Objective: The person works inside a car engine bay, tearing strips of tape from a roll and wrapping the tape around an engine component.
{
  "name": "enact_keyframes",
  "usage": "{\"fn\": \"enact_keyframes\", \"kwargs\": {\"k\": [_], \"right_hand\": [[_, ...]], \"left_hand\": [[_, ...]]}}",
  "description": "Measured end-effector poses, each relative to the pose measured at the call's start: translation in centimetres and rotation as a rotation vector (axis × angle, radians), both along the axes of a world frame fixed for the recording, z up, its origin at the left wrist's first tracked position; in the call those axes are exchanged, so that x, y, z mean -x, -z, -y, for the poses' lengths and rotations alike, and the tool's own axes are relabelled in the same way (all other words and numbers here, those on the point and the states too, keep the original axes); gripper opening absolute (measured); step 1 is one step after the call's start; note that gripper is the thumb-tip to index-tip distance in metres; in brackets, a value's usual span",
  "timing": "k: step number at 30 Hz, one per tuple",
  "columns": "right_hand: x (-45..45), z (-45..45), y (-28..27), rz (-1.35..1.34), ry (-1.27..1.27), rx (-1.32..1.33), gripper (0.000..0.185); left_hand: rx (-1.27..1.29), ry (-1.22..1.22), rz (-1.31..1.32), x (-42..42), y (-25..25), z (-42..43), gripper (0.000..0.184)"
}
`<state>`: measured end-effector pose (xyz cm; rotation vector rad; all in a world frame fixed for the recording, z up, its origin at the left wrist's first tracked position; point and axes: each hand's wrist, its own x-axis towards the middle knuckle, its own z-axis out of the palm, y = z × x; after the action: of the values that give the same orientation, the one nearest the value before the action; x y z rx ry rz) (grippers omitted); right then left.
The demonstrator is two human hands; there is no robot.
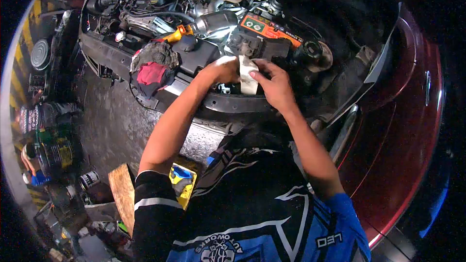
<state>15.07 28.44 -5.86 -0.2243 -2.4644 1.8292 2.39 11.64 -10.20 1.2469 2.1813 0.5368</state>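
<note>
1. One pale strip (249,81) was held between both hands, above the front beam (228,106) and on the near side of the orange-labelled battery (264,28).
2. Its long axis ran roughly toward and away from the person, the far end tipped slightly left.
3. The right hand (275,81) had a closed grip, pinching the strip between thumb and fingers; the left hand (225,71) curled against its left edge, though whether that grip was closed I could not tell.
4. One yellow tray (187,196) contained a blue item (180,171) and a grey item (183,184); one can's (90,180) contents were unclear.
5. Two cloths lay bunched together: one red (152,74), one grey (158,54).
</note>
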Motion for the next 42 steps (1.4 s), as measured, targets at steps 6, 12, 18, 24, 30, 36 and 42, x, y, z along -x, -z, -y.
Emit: {"fn": "enact_keyframes", "kwargs": {"k": [6,12,18,24,30,36,42], "right_hand": [[0.5,-1.0,0.4,0.060,-0.113,-0.057,0.031],[0.7,-1.6,1.4,0.234,-0.307,-0.196,0.031],[2.7,-1.7,1.8,0.460,-0.508,-0.213,0.040],[3.2,-2.1,4.0,0.391,-0.563,-0.202,0.045],[3.2,-2.0,2.5,0.466,-0.592,-0.168,0.054],[3.0,-1.9,2.0,0.462,-0.612,-0.166,0.060],[2.7,-1.8,1.0,0.396,-0.615,-0.295,0.064]], "left_hand": [[0.340,-0.062,0.114,0.2,-2.6,-0.7,0.026],[0.235,0.159,0.268,1.5,1.0,-0.2,0.030],[0.039,0.191,0.439,1.1,0.5,0.1,0.043],[0.067,0.023,0.265,1.7,4.2,0.3,0.037],[-0.057,-0.010,0.041,0.2,0.1,1.1,0.037],[-0.193,-0.080,-0.016,0.8,5.4,0.9,0.040],[-0.191,-0.126,0.095,0.4,5.3,0.5,0.039]]}}
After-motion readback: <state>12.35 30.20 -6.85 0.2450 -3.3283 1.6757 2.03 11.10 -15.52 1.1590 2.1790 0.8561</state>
